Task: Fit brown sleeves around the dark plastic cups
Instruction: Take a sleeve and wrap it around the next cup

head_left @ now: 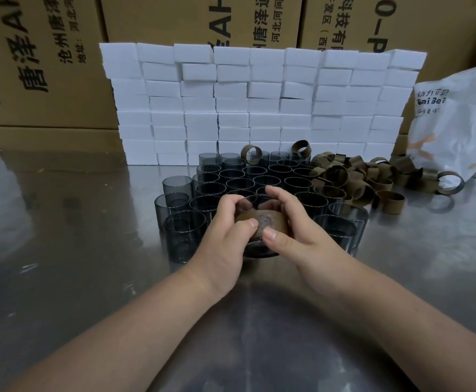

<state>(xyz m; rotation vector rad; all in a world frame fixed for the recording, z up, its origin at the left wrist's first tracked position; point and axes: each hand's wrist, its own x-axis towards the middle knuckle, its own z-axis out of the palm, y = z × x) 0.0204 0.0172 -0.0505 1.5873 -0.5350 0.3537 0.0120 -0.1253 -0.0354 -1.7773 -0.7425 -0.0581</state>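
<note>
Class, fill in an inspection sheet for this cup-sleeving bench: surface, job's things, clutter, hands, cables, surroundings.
Surface: shiny metal table, reflective.
Job's things: held cup with a brown sleeve around it; cluster of bare dark cups standing upright behind it; pile of loose sleeves to the right of them.
Clutter: stray sleeve lying on the rearmost cups; white plastic bag at the far right.
Hands: left hand and right hand both grip the held cup, thumbs on its sleeve.
Cables: nothing seen.
Surroundings: wall of white foam blocks behind the cups; printed cardboard boxes behind that.
</note>
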